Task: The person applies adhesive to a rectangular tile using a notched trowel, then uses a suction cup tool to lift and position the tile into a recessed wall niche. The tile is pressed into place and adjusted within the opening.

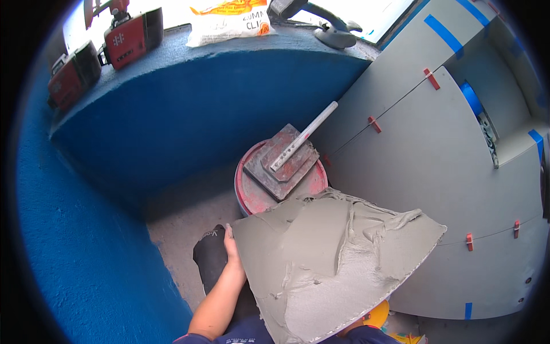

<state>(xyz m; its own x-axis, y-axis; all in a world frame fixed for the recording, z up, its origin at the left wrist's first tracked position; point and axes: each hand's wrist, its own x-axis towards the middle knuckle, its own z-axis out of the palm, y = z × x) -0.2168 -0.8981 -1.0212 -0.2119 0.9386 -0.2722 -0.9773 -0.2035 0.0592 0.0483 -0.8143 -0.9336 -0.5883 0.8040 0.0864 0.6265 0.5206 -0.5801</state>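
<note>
A large grey tile is tilted in front of me, its upper face spread with thick, ridged grey tile adhesive. My left hand is closed on its left edge; the thumb side shows and the other fingers are behind the tile. Of my right arm only a dark sleeve shows at the bottom, below the tile; the right hand is hidden behind the tile. Just beyond the tile stands a round bucket with a pinkish rim. On it lie a stained square stepped block and a pale bar with holes.
Grey wall tiles at right carry red wedges, blue tape and a recessed niche. A blue wall bounds the left and far side. Its ledge holds red-and-black devices, a plastic bag and a suction-cup-like tool.
</note>
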